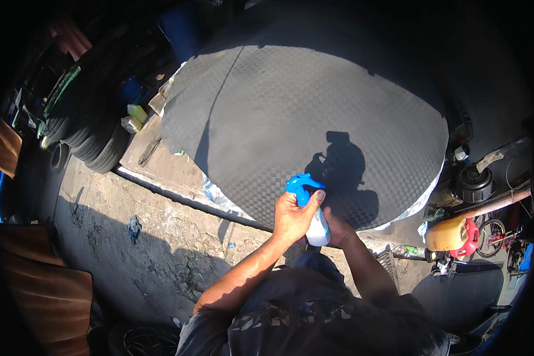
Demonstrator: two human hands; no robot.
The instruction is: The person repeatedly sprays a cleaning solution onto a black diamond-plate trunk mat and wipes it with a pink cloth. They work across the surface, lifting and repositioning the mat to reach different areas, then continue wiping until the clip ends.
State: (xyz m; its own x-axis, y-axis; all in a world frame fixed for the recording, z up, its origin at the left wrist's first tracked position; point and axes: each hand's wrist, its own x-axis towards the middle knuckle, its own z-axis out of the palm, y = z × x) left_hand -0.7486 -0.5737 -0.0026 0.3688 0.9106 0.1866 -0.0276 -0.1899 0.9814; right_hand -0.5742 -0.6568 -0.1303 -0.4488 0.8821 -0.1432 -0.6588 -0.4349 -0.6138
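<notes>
A spray bottle [318, 229] with a bright blue trigger head and a whitish body is in front of me, tilted. My left hand [292, 218] is wrapped round its neck just below the head, with the thumb across the front. Against the right side of the bottle's body is my right hand [336, 229]; its fingers are mostly hidden behind the bottle. Beyond both hands spreads a large dark grey mat [267, 113] with a checkered texture, and the shadow of my head and upper body falls on it.
Old tires [98, 148] are stacked at the left, near a yellow-green jug [137, 113]. Rusty-brown corrugated sheets [47, 296] lie at lower left. On the right are a yellow container [446, 236], a red one [472, 238] and a black round tub [474, 184]. Cracked concrete [160, 237] runs alongside.
</notes>
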